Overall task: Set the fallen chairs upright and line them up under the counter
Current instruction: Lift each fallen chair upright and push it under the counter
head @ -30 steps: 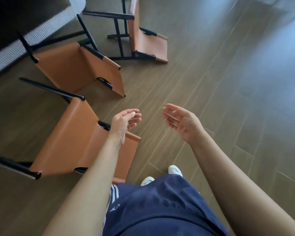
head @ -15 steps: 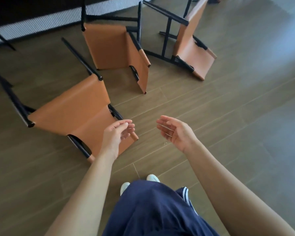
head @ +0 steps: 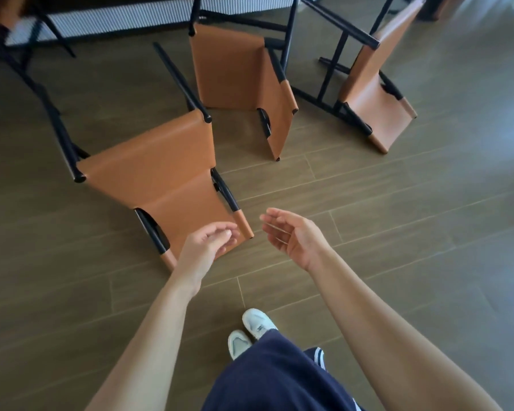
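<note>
Though toppled, three apparently leather chairs (head: 161, 179).

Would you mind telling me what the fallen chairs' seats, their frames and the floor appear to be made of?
Seats: likely tan leather or imitation, smooth with sheen, creased at the bend. Frames: slim black tubes, probably matte painted metal. Floor: brown planks with grain; wood or wood-look tile, unclear.

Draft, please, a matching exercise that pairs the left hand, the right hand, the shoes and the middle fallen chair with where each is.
Things: 1 left hand; 2 right hand; 3 shoes; 4 middle chair.
Places: a beside the ribbed counter base; b above bare floor; c above the nearest chair's backrest; d lowest in the picture.
Pairs: 1-c; 2-b; 3-d; 4-a.
</note>
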`<state>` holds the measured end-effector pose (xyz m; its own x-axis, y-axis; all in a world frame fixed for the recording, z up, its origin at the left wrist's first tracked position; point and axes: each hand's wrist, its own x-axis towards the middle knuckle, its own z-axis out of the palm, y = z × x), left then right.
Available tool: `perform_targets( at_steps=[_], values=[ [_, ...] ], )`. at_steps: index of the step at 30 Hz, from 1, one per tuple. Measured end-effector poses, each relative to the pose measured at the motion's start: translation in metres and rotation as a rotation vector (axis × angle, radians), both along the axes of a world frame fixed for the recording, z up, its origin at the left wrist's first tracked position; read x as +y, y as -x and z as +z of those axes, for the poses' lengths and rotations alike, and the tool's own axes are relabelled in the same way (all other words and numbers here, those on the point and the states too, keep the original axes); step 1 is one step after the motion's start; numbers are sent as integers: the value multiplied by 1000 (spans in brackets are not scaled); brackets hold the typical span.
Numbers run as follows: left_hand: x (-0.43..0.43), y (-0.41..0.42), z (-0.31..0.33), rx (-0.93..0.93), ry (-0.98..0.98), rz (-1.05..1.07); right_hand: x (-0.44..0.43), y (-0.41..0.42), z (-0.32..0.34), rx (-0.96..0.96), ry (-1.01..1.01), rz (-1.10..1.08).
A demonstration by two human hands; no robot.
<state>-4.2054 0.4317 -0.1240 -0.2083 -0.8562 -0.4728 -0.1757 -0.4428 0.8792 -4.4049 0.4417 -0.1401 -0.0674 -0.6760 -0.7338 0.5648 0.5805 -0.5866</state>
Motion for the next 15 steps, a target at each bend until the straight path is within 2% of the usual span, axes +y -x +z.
perform_targets(
  at_steps=[3,8,12,15],
  values=[
    [0,0,-23,-63,47,-49,-10,-12,-20,-14,3,67],
    [-21,-2,-87,-28,88,121,-38,-24,-86,-24,23,124],
    [-39,-8,-177,-22,57,238,-58,-36,-174,-15,8,136],
    [-49,-13,-241,-64,60,202,-70,-47,-238,-8,-6,161]
  ],
)
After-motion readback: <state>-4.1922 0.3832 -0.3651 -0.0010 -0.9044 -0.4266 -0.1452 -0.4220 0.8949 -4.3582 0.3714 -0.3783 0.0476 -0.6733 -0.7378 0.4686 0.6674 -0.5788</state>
